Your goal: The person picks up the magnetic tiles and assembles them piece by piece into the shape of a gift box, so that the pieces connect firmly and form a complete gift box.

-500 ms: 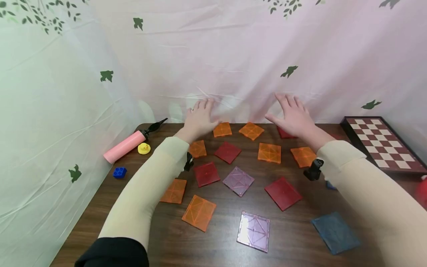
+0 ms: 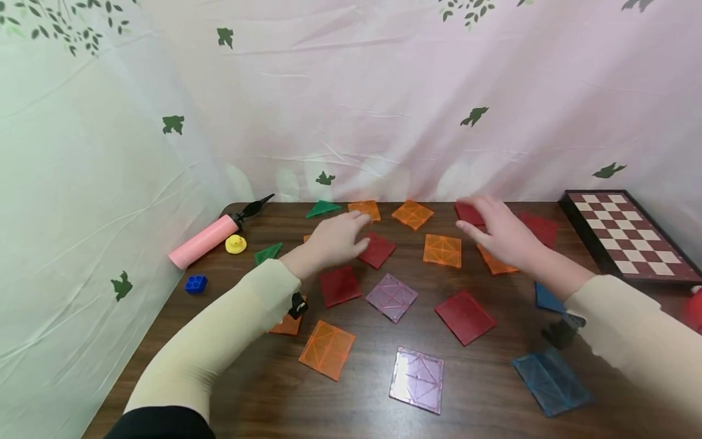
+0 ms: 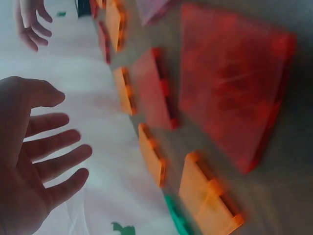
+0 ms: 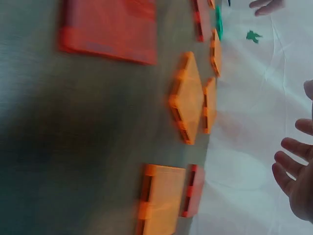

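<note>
My left hand (image 2: 333,242) hovers over the left middle of the table, fingers loosely bent and nothing in its grasp. Nearest to it are a red square magnetic tile (image 2: 377,250) and an orange tile (image 2: 364,210). In the left wrist view its fingers (image 3: 58,144) are spread apart. My right hand (image 2: 500,227) hangs empty over the back right, above an orange tile (image 2: 496,261) and between two red tiles, one at the back (image 2: 467,212) and one farther right (image 2: 540,229). Two green triangular tiles (image 2: 323,208) lie around the left arm.
More orange, red, purple (image 2: 392,297) and blue tiles (image 2: 551,383) lie scattered across the dark wooden table (image 2: 373,405). At left are a pink hand pump (image 2: 203,242), a yellow duck (image 2: 236,244) and a blue block (image 2: 195,284). A chessboard (image 2: 631,235) lies at right; a cloth hangs behind.
Both hands have come down and back from the hanging cloth, the right one also shifting rightward. Green triangles on the left and red and blue tiles on the right are now uncovered.
</note>
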